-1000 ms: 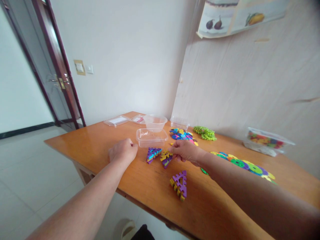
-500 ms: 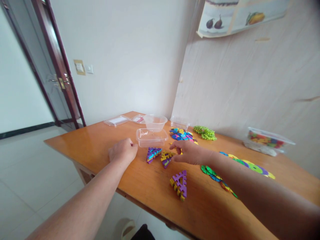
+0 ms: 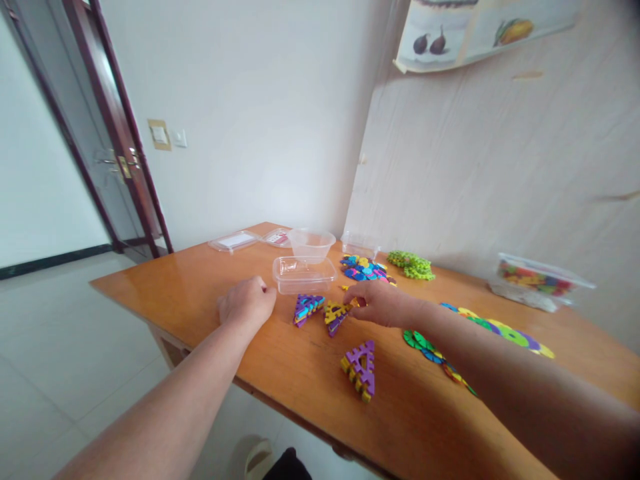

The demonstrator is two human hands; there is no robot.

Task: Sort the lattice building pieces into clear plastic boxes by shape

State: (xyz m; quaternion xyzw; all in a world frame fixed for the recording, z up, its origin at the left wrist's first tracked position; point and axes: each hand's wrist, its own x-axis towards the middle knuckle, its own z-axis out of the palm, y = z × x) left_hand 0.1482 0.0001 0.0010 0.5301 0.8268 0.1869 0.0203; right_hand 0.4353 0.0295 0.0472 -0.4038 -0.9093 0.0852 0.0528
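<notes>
My left hand [image 3: 246,303] rests on the wooden table as a closed fist, with nothing showing from it. My right hand [image 3: 377,303] reaches in from the right, its thumb and fingers closed on the right corner of a yellow and purple notched triangle stack [image 3: 336,317]. Between the two hands stands a purple and blue triangle stack [image 3: 308,309]. Closer to the front edge is a third triangle stack [image 3: 360,370], purple on top with yellow underneath. Beyond the hands sits a clear rectangular plastic box [image 3: 304,275].
A clear round tub [image 3: 312,243] and plastic lids [image 3: 235,241] stand farther back. Piles of colourful discs [image 3: 367,268] and green pieces [image 3: 413,265] lie near the wall. Chains of linked discs [image 3: 505,332] extend right, below a lidded box of coloured pieces [image 3: 540,280].
My right hand's fingers, apart before, have come together on the yellow and purple triangle stack, which has shifted slightly to the right. My left hand stays put.
</notes>
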